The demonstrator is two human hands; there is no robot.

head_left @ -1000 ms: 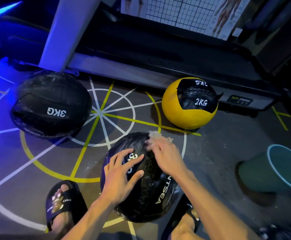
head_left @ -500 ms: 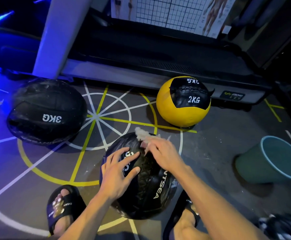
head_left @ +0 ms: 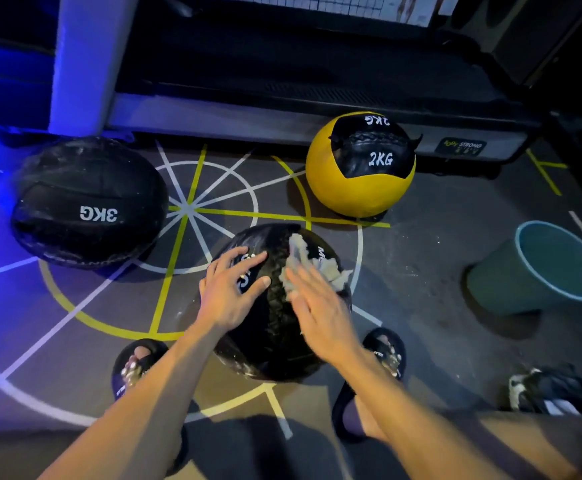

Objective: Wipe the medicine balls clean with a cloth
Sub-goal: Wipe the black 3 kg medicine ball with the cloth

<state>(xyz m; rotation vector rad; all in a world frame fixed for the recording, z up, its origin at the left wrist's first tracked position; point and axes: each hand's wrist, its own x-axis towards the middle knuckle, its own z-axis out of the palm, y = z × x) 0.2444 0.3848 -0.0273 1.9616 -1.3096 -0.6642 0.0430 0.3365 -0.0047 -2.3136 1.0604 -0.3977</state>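
Wiping of the near ball (head_left: 275, 327), a black medicine ball on the floor (head_left: 421, 306) between the person's feet. The left hand (head_left: 228, 294) rests on the ball's upper left face, fingers spread and fairly straight, steadying it; its grip is released. The right hand (head_left: 320, 317) lies flat on the cloth (head_left: 312, 263), fingers extended, pressing it to the upper right face rather than clutching it; this hand is motion-blurred. Whitish smears show low on the ball. Judged step: scrubbing of the first ball's top, well short of completion. The next move likely calls for rolling the ball under the left hand to expose unwiped faces. The 3KG ball (head_left: 88, 202) and 2KG ball (head_left: 360, 164) lie well apart beyond; a bucket (head_left: 490, 282) stands at right.
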